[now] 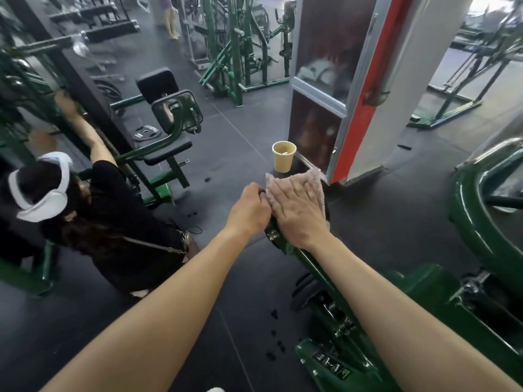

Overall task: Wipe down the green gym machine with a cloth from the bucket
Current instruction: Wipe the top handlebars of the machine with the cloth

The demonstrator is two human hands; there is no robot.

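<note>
This is a gym. Green-painted steel machines [237, 52] crowd the top of the frame, and a black padded seat [167, 149] on a green frame stands left of centre, a weight plate [147, 131] just beside it. Another green gym machine [319, 267] fills the lower right. Dark rubber flooring [240, 131] runs throughout, and a second person [107, 210] at the left reaches up to a rack.
</note>
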